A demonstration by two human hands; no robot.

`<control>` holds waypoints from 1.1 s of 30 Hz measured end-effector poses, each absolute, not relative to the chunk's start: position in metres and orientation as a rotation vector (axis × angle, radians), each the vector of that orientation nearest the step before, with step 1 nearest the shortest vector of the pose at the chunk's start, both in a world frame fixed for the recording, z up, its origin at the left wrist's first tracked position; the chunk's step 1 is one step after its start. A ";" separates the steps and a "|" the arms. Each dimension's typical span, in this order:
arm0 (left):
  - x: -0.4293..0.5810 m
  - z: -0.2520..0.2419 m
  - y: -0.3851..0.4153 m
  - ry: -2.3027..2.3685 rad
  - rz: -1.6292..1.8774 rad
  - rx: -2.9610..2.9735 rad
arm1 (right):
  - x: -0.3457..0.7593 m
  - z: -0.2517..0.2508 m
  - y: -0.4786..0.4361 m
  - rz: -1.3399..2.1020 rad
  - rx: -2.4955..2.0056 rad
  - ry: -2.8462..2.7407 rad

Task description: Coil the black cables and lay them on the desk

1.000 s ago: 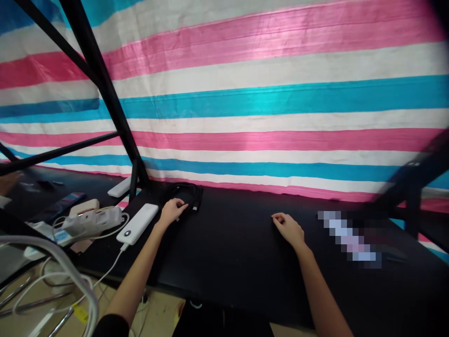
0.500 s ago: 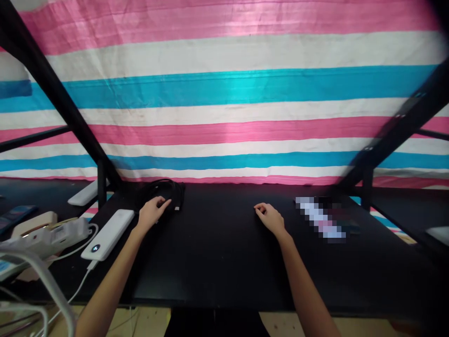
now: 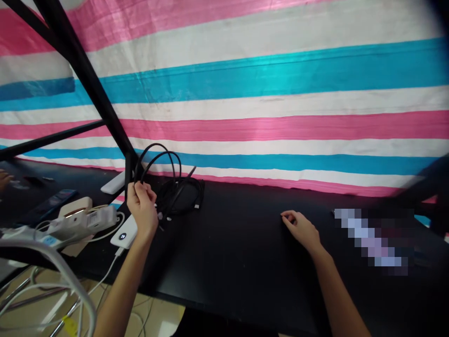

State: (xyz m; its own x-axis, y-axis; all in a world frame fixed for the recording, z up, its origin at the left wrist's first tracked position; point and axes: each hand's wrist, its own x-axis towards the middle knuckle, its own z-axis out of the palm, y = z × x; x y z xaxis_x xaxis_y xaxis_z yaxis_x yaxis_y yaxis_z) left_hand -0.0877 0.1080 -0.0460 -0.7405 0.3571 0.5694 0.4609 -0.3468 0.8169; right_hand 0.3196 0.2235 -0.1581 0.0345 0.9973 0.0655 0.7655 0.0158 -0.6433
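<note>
1. At the near end of the white power bank, a white lead drops past the table edge.
2. Left of the power bank sits a white power strip.
3. Over the power bank's far end, the left hand has its grip closed on the black cable, which is coiled right of the power bank.
4. Well right of the power bank, the right hand has curled fingers; whether its grip contains anything, I cannot tell.
5. Behind the power bank hangs a striped sheet.

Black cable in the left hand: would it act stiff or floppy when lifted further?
The black cable looks springy rather than limp: its loops arch above the left hand. It may tangle or drag, since other coils lie crossed on the table.
</note>
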 end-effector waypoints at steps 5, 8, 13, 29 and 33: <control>-0.034 -0.032 0.089 -1.620 -2.793 -1.257 | 0.297 -0.147 0.215 0.723 -1.621 -1.678; 0.009 -0.048 0.083 -1.783 -2.925 -1.391 | 0.274 -0.134 0.201 1.030 -1.426 -1.672; 0.065 -0.086 0.080 -2.196 -2.769 -1.850 | 0.248 -0.112 0.167 2.140 -0.596 -1.308; 0.000 -0.105 0.093 -2.316 -2.740 -0.791 | 0.271 -0.100 0.180 1.824 -1.154 -0.868; 0.006 -0.109 0.085 -2.350 -2.681 -0.724 | 0.270 -0.102 0.180 1.820 -1.149 -0.844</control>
State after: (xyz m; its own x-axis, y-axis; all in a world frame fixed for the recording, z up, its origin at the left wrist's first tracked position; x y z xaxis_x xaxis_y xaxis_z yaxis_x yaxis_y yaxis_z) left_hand 0.0063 0.0847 -0.1093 -0.8049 0.5925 -0.0317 -0.1092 -0.0954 0.9894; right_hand 0.2705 0.1798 -0.1024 -0.2609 0.8847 -0.3862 -0.2768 -0.4518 -0.8481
